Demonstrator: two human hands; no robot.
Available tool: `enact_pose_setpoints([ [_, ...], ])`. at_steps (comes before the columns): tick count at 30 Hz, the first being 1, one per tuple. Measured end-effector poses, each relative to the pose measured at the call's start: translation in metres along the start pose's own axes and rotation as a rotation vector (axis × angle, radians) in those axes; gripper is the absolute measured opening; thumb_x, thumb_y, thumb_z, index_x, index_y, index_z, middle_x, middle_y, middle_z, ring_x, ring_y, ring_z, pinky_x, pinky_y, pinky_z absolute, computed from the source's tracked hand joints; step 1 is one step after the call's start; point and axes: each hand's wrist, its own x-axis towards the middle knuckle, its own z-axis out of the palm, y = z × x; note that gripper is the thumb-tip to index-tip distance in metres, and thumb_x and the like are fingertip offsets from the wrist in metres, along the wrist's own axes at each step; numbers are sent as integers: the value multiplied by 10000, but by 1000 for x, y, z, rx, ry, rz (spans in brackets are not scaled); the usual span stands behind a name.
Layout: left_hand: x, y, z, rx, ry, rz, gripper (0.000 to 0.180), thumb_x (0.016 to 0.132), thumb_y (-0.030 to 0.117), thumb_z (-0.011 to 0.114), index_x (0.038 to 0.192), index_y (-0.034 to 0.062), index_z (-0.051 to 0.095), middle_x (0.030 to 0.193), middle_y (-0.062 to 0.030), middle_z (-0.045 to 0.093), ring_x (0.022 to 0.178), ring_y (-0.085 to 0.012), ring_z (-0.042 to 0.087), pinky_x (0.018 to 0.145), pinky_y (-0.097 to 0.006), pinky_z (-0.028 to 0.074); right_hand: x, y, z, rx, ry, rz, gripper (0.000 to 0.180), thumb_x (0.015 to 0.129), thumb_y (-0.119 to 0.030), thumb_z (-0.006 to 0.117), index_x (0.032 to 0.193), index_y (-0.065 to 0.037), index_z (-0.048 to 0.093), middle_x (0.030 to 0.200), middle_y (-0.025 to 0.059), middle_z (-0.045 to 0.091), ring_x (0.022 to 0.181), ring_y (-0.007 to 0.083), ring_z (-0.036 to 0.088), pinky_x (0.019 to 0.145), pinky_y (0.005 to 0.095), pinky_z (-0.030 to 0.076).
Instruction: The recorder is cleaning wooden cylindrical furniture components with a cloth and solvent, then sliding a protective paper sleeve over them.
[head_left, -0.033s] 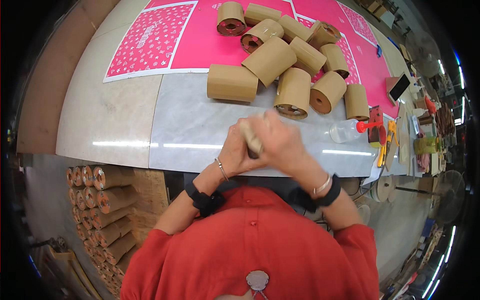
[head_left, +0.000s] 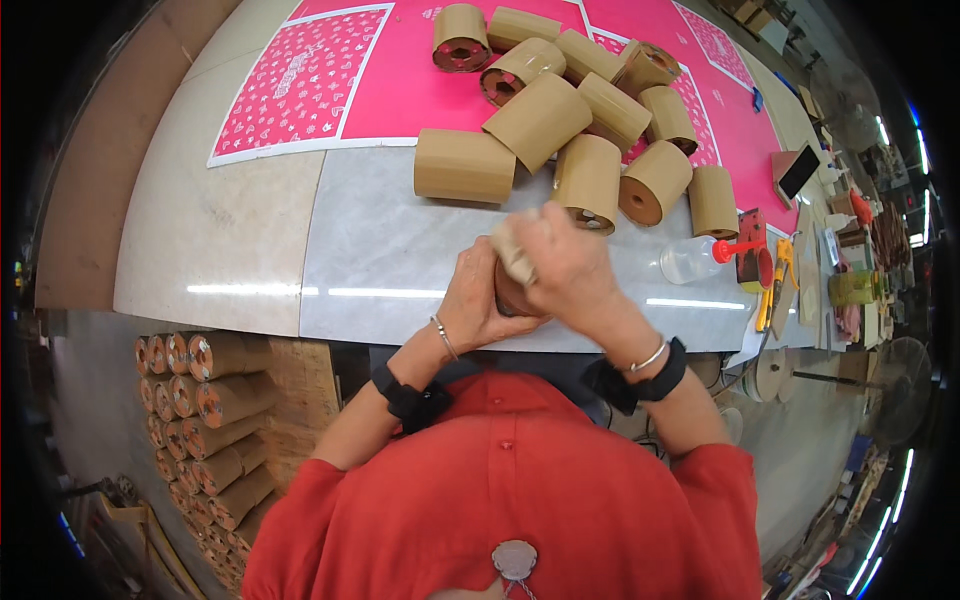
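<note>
Close to the table's front edge, my left hand (head_left: 468,302) is wrapped around a short cylinder with a reddish-brown end face (head_left: 511,292); most of it is hidden by my hands. Fingers closed, my right hand (head_left: 572,262) presses a crumpled beige cloth (head_left: 513,254) against the far side of that end. Beyond my hands lie several brown cardboard rolls, the nearest being one on its side (head_left: 465,167) and another with a whitish patched end (head_left: 587,182).
To the right are a clear squeeze bottle (head_left: 690,261) with a red cap, a red container (head_left: 752,245) and a yellow-handled tool (head_left: 778,285). Pink printed sheets (head_left: 415,90) cover the table's far part. Stacked cardboard rolls (head_left: 235,398) stand below at left.
My right hand has shifted slightly right with the cloth, so more of the cylinder's reddish-brown end shows. My left hand keeps its hold.
</note>
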Motion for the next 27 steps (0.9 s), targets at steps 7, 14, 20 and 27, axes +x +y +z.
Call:
enact_pose_setpoints([
  [7, -1, -5, 3, 38, -30, 39, 739, 635, 319, 785, 1225, 29, 449, 1136, -165, 512, 1023, -341, 504, 868, -413, 370, -39, -22, -19, 107, -16, -90, 421, 683, -54, 691, 1090, -30, 582, 885, 156, 575, 702, 293, 598, 518, 379, 488],
  [14, 3, 6, 1, 67, -29, 4, 775, 585, 355, 813, 1180, 14, 452, 1082, -174, 517, 971, -364, 490, 853, -433, 372, -3, 14, -2, 49, -100, 61, 414, 714, -75, 660, 1115, -51, 558, 935, 167, 560, 707, 304, 592, 519, 368, 487],
  [20, -7, -10, 12, 302, -16, 113, 814, 580, 361, 815, 1225, 32, 443, 1168, -166, 514, 995, -362, 481, 881, -439, 371, -6, -28, 0, 65, 1, -188, 200, 709, -95, 627, 879, -41, 537, 777, 116, 473, 701, 271, 592, 484, 362, 478],
  [27, 1, 9, 1, 60, -8, 2, 799, 591, 357, 833, 1210, 26, 453, 1075, -148, 526, 989, -331, 503, 859, -411, 376, -15, 23, -11, -24, 89, 36, 179, 735, -94, 661, 863, -65, 540, 776, 129, 476, 534, 264, 547, 438, 357, 446],
])
